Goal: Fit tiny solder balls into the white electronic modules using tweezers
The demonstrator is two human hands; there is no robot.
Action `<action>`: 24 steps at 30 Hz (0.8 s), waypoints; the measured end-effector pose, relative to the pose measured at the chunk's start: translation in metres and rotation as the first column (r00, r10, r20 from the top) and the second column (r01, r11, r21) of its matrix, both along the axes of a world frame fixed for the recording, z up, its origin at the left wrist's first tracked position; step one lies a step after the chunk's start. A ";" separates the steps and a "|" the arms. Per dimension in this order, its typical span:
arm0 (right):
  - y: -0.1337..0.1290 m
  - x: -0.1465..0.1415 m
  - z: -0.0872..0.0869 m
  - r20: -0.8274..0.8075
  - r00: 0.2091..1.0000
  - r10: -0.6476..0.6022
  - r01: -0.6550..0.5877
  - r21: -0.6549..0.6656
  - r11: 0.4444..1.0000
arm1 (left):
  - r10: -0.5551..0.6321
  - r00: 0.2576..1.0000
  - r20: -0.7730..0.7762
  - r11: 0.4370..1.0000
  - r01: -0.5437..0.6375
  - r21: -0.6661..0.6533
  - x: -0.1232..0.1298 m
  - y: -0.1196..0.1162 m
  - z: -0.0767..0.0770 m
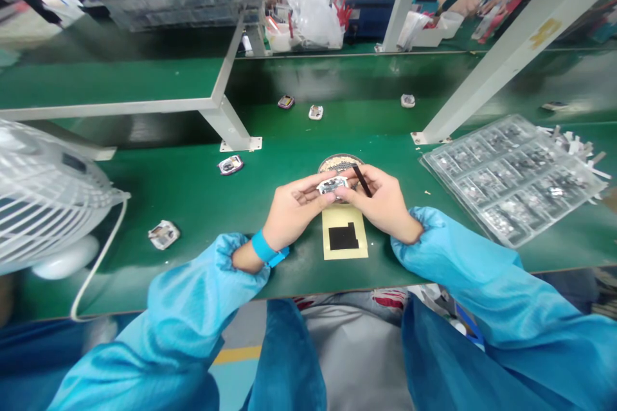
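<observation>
White, rounded, plastic-looking casing (332, 185) shows an uneven, grey-and-dark face. My left hand (294, 209) and right hand (383, 199) pinch it.

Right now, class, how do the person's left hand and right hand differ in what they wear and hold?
The left hand has a blue band at its wrist; none shows at the right hand's. The right hand also holds a dark slim strip, while the left hand has no such strip. Both hands touch the small white part and come out of blue sleeves.
</observation>
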State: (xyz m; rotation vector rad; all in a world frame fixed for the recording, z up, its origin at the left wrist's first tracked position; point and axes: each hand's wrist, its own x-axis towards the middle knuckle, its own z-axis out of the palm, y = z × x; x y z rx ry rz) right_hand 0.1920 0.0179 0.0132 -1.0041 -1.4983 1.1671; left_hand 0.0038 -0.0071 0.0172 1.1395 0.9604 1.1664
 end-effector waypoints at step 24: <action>0.002 -0.008 0.005 0.146 0.989 -0.004 -0.003 0.049 0.999 | 0.097 0.970 -0.223 0.975 -0.048 0.216 0.006 -0.005 -0.013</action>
